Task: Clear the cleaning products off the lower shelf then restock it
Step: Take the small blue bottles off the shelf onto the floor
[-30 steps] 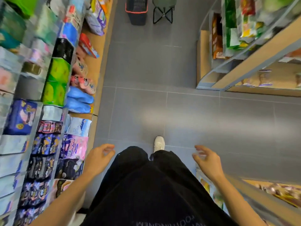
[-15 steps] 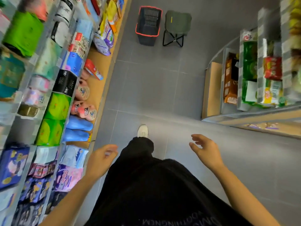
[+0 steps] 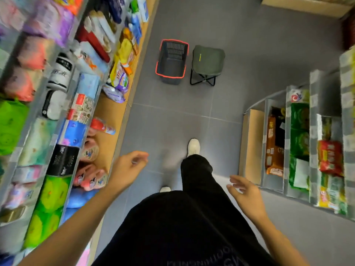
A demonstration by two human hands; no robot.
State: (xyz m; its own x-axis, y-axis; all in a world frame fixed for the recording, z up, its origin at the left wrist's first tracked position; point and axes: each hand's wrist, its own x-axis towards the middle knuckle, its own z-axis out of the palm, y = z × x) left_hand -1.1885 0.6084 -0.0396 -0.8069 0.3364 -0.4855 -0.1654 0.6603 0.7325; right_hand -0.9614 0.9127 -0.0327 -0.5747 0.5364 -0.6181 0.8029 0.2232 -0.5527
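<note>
a person in black trousers (image 3: 192,217) faces down a shop aisle. the left hand (image 3: 129,167) hangs with its fingers loosely curled, holding nothing. the right hand (image 3: 245,192) is spread and relaxed, also empty. the cleaning products (image 3: 121,73) — yellow and purple pouches — sit on the wooden lower shelf (image 3: 110,116) at the left, well ahead of both hands. 1 red-rimmed basket (image 3: 172,61) stands on the floor just beside a green folding stool (image 3: 208,61).

Blurred, unreadable upper-left packs (image 3: 50,24)
</note>
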